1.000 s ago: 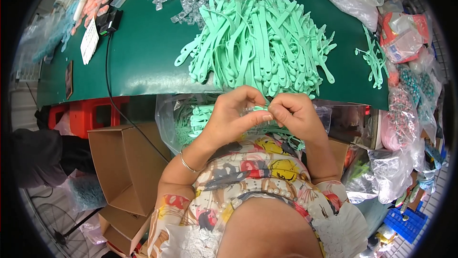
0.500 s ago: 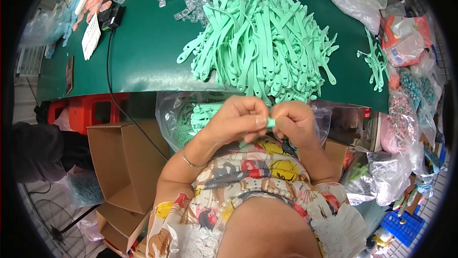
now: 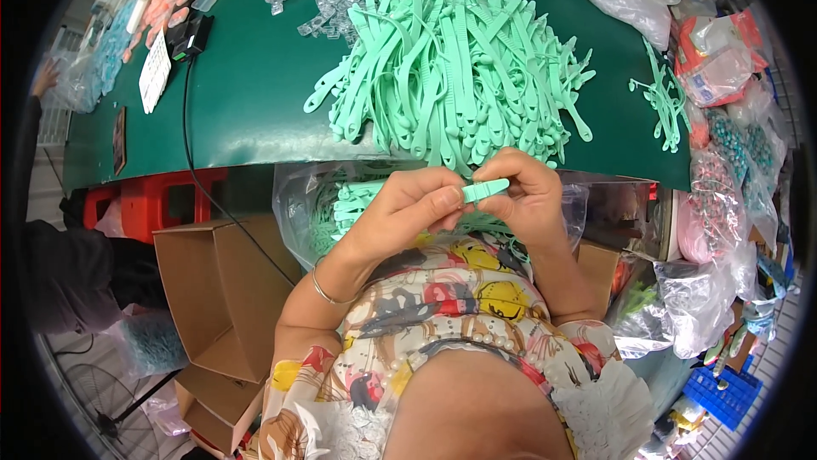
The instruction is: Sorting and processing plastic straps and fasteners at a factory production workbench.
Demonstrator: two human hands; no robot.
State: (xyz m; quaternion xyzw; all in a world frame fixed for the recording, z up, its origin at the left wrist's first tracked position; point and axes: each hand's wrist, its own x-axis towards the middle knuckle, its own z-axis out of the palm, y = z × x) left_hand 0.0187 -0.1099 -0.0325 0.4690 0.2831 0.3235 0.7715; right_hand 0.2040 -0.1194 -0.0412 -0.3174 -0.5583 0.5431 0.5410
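Grip pinched closed, the left hand and right hand hold one green strap; the big strap pile, upper centre, seems yet undone.

A dark green tabletop stretches across, light shining softly near its front edge. Something of red plastic and an open cardboard box stand below its left end. A fan is at lower left; pale, lined floor shows at right.
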